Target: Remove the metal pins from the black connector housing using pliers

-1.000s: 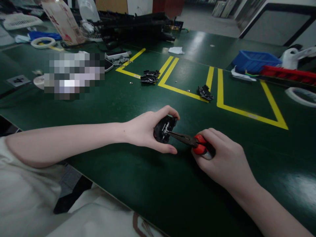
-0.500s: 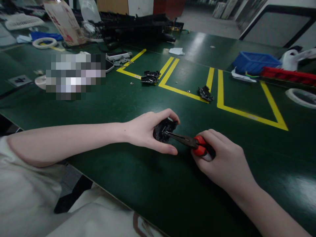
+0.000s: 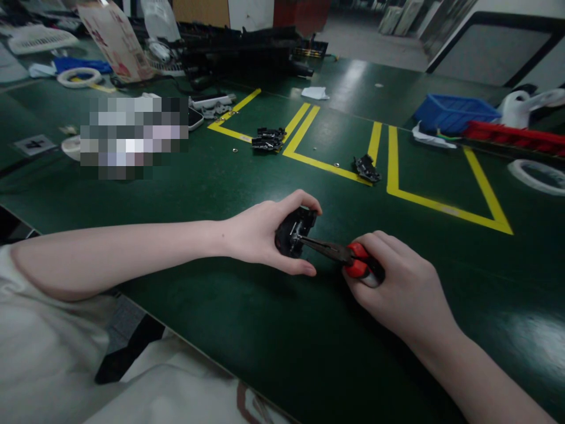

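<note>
My left hand (image 3: pixel 269 232) is curved around a small black plastic part (image 3: pixel 288 235), with the thumb below it and the fingers along its far side. Red-handled needle-nose pliers (image 3: pixel 333 251) are gripped in my right hand (image 3: pixel 397 280). Their tips meet a small metallic bit on the part; whether they clamp it is too small to tell. Farther off, two similar black parts (image 3: pixel 268 140) lie side by side by a yellow tape line. Another black part (image 3: pixel 366 169) rests across the tape to the right.
Yellow tape (image 3: pixel 445 207) marks off areas on the green table (image 3: pixel 282 341). At the right are a blue bin (image 3: pixel 457 113), a red strip (image 3: pixel 516 136) and a roll of tape (image 3: pixel 538 175). A plastic bag (image 3: pixel 119 44) and long black pieces (image 3: pixel 242 53) stand at the back.
The black part has tilted slightly in my left hand, and its face shows at a different angle. The pliers stay against it, nearly unmoved.
</note>
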The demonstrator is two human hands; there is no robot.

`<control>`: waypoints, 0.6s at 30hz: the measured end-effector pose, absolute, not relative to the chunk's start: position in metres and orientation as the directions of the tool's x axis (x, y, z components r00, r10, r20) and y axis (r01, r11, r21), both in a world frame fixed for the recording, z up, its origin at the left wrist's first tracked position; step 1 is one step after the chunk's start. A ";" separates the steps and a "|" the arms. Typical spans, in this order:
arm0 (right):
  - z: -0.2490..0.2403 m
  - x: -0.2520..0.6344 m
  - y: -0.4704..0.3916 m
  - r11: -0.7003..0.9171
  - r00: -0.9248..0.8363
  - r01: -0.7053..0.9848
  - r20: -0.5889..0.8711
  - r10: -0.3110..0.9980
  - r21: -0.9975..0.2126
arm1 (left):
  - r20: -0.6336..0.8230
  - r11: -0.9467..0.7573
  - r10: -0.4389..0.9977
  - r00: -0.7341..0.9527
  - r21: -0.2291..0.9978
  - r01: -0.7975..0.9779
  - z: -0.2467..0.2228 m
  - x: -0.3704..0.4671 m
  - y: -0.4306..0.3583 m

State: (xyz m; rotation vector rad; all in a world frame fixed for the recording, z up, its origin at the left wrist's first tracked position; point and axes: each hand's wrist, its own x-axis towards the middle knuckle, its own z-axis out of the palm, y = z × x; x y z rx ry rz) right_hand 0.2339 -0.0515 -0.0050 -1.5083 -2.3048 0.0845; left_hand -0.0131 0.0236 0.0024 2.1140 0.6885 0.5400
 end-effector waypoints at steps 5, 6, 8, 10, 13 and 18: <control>-0.003 0.233 -0.051 0.410 -0.338 0.872 0.275 0.900 -0.269 | 0.139 -0.494 0.651 0.746 0.824 0.278 0.003 -0.012 0.022; -0.003 0.233 -0.051 0.406 -0.334 0.872 0.275 0.902 -0.273 | 0.130 -0.492 0.654 0.745 0.821 0.289 0.003 -0.012 0.022; -0.003 0.233 -0.051 0.395 -0.319 0.876 0.281 0.905 -0.278 | 0.111 -0.487 0.663 0.741 0.815 0.313 0.004 -0.012 0.022; -0.004 0.234 -0.050 0.379 -0.296 0.880 0.296 0.908 -0.285 | 0.097 -0.479 0.673 0.733 0.812 0.332 0.004 -0.011 0.021; -0.006 0.236 -0.049 0.348 -0.247 0.883 0.316 0.916 -0.315 | 0.106 -0.460 0.700 0.706 0.823 0.333 0.004 -0.011 0.020; 0.001 0.246 -0.051 0.325 -0.172 0.834 0.349 0.921 -0.447 | 0.084 -0.345 0.726 0.683 0.903 0.256 0.005 -0.011 0.019</control>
